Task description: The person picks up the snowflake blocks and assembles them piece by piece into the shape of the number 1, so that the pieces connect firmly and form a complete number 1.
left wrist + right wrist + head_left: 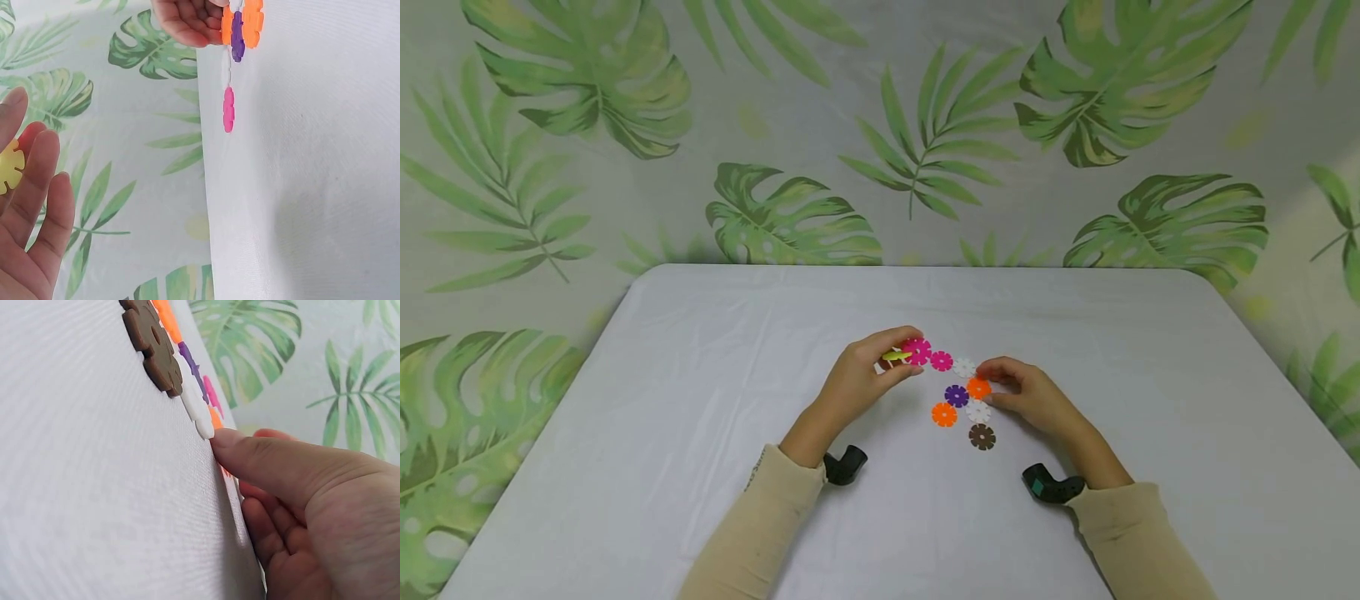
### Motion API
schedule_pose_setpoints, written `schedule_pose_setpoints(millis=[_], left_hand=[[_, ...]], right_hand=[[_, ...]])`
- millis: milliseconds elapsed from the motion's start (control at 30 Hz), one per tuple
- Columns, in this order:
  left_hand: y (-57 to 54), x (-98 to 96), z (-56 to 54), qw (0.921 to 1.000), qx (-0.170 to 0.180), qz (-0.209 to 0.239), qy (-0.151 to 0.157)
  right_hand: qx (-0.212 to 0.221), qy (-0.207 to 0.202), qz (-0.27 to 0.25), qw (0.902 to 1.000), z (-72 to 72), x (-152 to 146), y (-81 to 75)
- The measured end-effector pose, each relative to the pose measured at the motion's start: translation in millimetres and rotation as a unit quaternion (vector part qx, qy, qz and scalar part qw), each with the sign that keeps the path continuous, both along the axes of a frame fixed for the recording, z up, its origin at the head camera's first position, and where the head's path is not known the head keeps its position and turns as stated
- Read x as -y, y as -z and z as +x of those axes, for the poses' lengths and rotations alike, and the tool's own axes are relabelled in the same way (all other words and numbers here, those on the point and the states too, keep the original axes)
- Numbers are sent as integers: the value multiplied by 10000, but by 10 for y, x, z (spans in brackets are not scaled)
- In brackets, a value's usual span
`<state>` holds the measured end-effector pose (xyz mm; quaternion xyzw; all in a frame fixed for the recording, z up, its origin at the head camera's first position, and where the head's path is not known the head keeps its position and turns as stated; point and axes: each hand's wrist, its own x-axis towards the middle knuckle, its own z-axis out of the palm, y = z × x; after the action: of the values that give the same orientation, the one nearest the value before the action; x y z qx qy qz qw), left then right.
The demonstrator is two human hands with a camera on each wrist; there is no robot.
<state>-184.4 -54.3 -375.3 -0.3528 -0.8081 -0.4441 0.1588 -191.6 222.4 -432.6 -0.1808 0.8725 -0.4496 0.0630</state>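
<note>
My left hand holds a small cluster of plastic snowflake discs between thumb and fingers. In it are a bright pink disc and a yellow disc, seen nearly edge-on from the head. My right hand pinches an orange snowflake disc between thumb and fingers. That disc belongs to a joined, branching chain with a purple disc, a second orange disc, white discs, a brown disc and a pink end disc. From the head, this end disc lies right beside the left hand's cluster.
A white cloth-covered table lies under both hands. Behind it hangs a leaf-print backdrop. Black devices are worn at both wrists, over beige sleeves.
</note>
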Motion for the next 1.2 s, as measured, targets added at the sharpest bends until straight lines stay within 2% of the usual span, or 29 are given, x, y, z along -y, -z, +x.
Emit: schedule_pose_setpoints(millis=[367, 633, 867, 1067, 1200], left_hand=[[-4, -2, 5, 10000, 65, 14, -23], [2, -9, -1, 10000, 29, -41, -25], [-2, -11, 4, 10000, 14, -10, -3], [7, -24, 9, 9999, 54, 55, 91], [3, -37, 23, 9998, 131, 76, 140]], right_hand=[[-257, 136, 2, 9996, 26, 5, -36], [-210, 320, -164, 9991, 30, 7, -29], [-202, 369, -782, 9960, 38, 9, -83], [-270, 340, -1567, 9867, 60, 41, -180], [-319, 312, -1895, 9809, 80, 69, -231]])
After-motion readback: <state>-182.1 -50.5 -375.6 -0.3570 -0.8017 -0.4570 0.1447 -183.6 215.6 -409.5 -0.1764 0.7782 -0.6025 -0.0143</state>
